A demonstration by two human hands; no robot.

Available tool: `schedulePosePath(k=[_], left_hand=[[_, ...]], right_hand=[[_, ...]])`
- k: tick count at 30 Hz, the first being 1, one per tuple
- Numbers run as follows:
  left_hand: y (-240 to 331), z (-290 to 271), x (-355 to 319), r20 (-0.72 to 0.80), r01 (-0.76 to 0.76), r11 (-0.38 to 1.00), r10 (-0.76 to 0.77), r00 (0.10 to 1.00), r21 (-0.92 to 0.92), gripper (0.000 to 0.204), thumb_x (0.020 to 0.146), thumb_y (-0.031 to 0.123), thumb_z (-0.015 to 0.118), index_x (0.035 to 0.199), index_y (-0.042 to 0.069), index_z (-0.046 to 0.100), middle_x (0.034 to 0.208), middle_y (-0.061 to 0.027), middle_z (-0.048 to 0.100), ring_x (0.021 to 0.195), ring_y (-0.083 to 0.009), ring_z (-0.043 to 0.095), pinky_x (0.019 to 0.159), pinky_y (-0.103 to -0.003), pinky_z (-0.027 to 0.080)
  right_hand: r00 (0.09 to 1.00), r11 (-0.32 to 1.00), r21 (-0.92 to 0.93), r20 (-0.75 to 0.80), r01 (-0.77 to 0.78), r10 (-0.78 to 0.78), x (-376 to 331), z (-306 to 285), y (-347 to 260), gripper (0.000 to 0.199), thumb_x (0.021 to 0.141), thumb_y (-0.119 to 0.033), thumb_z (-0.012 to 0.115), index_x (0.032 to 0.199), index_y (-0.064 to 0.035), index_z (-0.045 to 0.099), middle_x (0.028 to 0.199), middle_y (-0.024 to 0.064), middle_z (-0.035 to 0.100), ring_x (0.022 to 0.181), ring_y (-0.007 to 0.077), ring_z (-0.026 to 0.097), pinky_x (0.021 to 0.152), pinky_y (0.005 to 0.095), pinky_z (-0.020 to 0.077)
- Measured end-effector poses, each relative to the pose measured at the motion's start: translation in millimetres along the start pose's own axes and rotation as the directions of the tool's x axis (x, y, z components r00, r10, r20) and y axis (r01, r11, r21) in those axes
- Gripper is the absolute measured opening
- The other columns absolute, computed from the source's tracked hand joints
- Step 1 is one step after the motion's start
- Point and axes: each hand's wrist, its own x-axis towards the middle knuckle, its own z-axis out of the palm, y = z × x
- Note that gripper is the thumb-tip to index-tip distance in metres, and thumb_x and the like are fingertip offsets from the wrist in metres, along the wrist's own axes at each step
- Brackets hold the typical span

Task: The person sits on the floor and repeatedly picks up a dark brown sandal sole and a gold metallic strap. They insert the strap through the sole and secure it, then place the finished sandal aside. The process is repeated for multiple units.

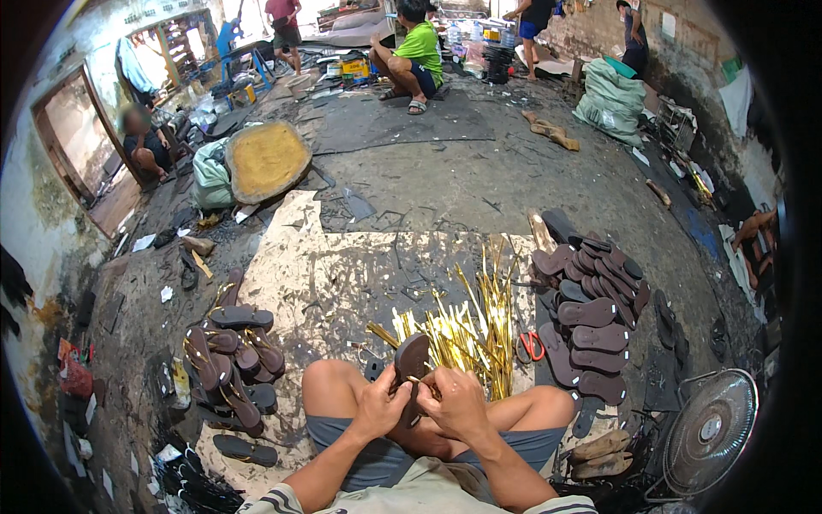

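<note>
At the lower centre of the frame, the left hand (383,404) is closed around the side of a dark brown rubber sandal sole (412,361), held upright above the person's crossed legs. The right hand (455,401) is curled against the sole's other side, its fingers pinching a thin gold strap (421,379). Just beyond lies a heap of shiny gold straps (467,330) on the floor, with red-handled scissors (532,345) beside it. Brown soles are piled at right (595,295) and left (231,360).

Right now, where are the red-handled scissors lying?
In the head view, the red-handled scissors lie on the floor to the person's right, between the heap of gold strips and the rows of dark brown sandal soles.
</note>
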Motion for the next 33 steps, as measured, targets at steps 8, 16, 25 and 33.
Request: schedulePosePath(k=[8, 16, 25, 33], left_hand=[[-5.7, 2.7, -8.9, -0.006, 0.021, 0.967, -0.02, 1.0, 0.254, 0.05, 0.097, 0.008, 0.06, 0.142, -0.005, 0.046, 0.11, -0.0236, 0.068, 0.098, -0.0295, 0.07, 0.083, -0.037, 0.055], [-24.4, 3.0, -14.3, -0.046, -0.069, 0.96, 0.085, 0.995, 0.271, 0.048, 0.097, 0.002, 0.057, 0.143, -0.008, 0.045, 0.114, -0.0192, 0.068, 0.102, -0.0249, 0.069, 0.085, -0.034, 0.054], [-18.1, 5.2, 1.1, -0.136, 0.007, 0.999, -0.013, 0.991, -0.044, 0.052, 0.1, 0.009, 0.055, 0.147, -0.008, 0.041, 0.121, -0.0247, 0.067, 0.109, -0.025, 0.068, 0.09, -0.035, 0.054], [14.1, -10.5, 39.2, -0.195, 0.071, 0.814, -0.221, 0.955, -0.577, 0.033, 0.102, 0.004, 0.051, 0.135, 0.0, 0.051, 0.101, 0.0005, 0.065, 0.076, -0.0084, 0.057, 0.067, -0.023, 0.048]], right_hand=[[0.997, 0.997, 0.043, 0.052, 0.06, -0.062, -0.2, 9.9, 5.5, 0.015, 0.085, -0.019, 0.073, 0.085, -0.0076, 0.064, 0.075, 0.0088, 0.067, 0.073, 0.0306, 0.065, 0.068, 0.0453, 0.0471], [0.997, 0.992, 0.105, 0.026, -0.068, 0.066, -7.8, 26.1, 4.1, 0.014, 0.086, -0.018, 0.073, 0.088, -0.0058, 0.066, 0.076, 0.0096, 0.068, 0.072, 0.0311, 0.065, 0.069, 0.0446, 0.0479], [0.984, 0.961, 0.211, 0.058, -0.178, 0.169, 4.6, 10.5, -5.1, 0.014, 0.087, -0.019, 0.073, 0.09, -0.0073, 0.067, 0.081, 0.0094, 0.07, 0.075, 0.031, 0.067, 0.069, 0.0441, 0.0479], [0.983, 0.892, 0.426, -0.025, -0.152, 0.18, 6.7, -3.2, 1.3, 0.024, 0.092, -0.012, 0.069, 0.115, -0.0051, 0.067, 0.116, 0.011, 0.067, 0.105, 0.0243, 0.064, 0.099, 0.0448, 0.0492]])
